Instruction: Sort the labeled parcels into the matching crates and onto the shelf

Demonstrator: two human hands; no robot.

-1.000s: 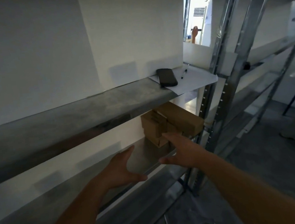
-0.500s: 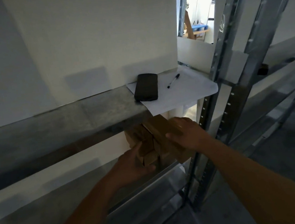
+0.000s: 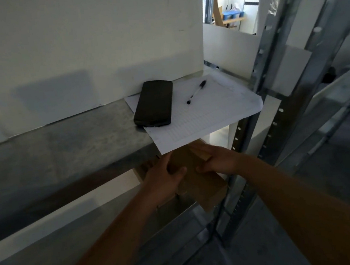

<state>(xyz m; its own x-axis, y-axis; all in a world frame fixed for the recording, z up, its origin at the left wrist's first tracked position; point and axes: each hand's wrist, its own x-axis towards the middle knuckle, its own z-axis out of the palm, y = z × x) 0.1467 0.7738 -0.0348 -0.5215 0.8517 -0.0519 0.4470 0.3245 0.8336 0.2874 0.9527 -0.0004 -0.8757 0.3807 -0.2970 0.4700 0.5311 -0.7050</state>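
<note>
Plain brown cardboard parcels (image 3: 199, 182) clustered on the lower metal shelf (image 3: 175, 223) at its right end, partly hidden under the upper shelf (image 3: 63, 153), largest box tilted toward 5 o'clock past the front edge

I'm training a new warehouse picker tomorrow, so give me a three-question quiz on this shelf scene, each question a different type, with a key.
1. True or false: the pen lies on top of the black phone.
2. Multiple choice: what are both hands on? A) the sheet of paper B) the cardboard parcel C) the shelf upright
3. Fill in: the phone rests partly on the printed ____ at the upper shelf's right end.

Key
1. False. The pen lies on the sheet of paper, to the right of the phone and apart from it.
2. B. The left hand and right hand touch the cardboard parcel on the lower shelf.
3. Paper.
</note>
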